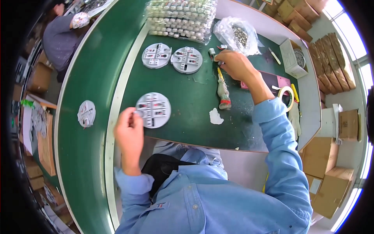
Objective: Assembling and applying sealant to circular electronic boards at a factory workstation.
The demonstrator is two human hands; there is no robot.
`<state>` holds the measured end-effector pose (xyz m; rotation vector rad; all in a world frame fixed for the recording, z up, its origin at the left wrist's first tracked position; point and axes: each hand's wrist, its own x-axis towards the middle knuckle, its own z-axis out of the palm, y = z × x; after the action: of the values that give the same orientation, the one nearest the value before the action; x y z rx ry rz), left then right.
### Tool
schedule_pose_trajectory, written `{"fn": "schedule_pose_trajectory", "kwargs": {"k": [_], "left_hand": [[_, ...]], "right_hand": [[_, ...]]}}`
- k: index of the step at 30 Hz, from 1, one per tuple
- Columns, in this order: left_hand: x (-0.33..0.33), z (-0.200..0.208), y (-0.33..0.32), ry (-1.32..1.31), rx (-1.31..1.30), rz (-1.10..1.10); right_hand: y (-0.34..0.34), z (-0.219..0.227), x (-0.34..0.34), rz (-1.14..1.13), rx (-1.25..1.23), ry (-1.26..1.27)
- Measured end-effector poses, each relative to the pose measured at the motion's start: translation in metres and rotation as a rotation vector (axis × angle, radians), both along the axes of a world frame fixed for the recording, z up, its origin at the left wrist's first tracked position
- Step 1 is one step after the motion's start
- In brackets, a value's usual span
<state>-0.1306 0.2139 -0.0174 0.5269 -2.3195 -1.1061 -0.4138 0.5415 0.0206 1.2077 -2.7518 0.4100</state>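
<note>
My left hand (129, 132) grips the left edge of a round light-grey disc (159, 111) with small black, white and red parts on its face. The disc is held over the near left edge of the green table. Farther right, the fingers of my right hand (238, 67) are pinched together; what they hold, if anything, is too small to make out. Just beside these fingertips is a small silvery cylindrical part (211, 52). Below them lies a slim tool or bottle (223, 93) with a yellow tip and a red band. Two similar discs, one left (156, 55) and one right (187, 60), lie farther back.
Bagged rows of small round parts (179, 19) and an open plastic bag of metal pieces (239, 35) stand at the back. A tape roll (286, 97), a white box (293, 60) and a knife (274, 55) are right. Another disc (86, 114) rests on the green strip left; a person (60, 39) sits beyond.
</note>
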Motion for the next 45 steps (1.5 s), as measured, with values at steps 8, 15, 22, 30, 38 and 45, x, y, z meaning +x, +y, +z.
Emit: {"fn": "schedule_pose_trajectory", "kwargs": {"k": [8,15,22,30,38,45], "left_hand": [[0.02,0.009,0.015,0.076,-0.176,-0.209],[0.019,0.0,0.018,-0.07,-0.258,-0.318],[0.016,-0.01,0.015,0.003,-0.16,-0.256],[0.011,-0.019,0.01,0.065,-0.101,-0.209],[0.006,-0.022,0.014,0.066,-0.155,-0.178],[-0.003,-0.021,0.014,0.058,-0.172,-0.164]], "right_hand": [[-0.009,0.025,0.067,-0.241,-0.429,-0.431],[-0.11,0.029,0.172,0.147,-0.396,-0.469],[-0.162,0.016,0.182,0.391,-0.178,-0.29],[-0.165,0.017,0.18,0.387,-0.224,-0.425],[-0.17,0.02,0.163,0.471,-0.122,-0.391],[-0.168,0.009,0.157,0.512,-0.161,-0.309]]}}
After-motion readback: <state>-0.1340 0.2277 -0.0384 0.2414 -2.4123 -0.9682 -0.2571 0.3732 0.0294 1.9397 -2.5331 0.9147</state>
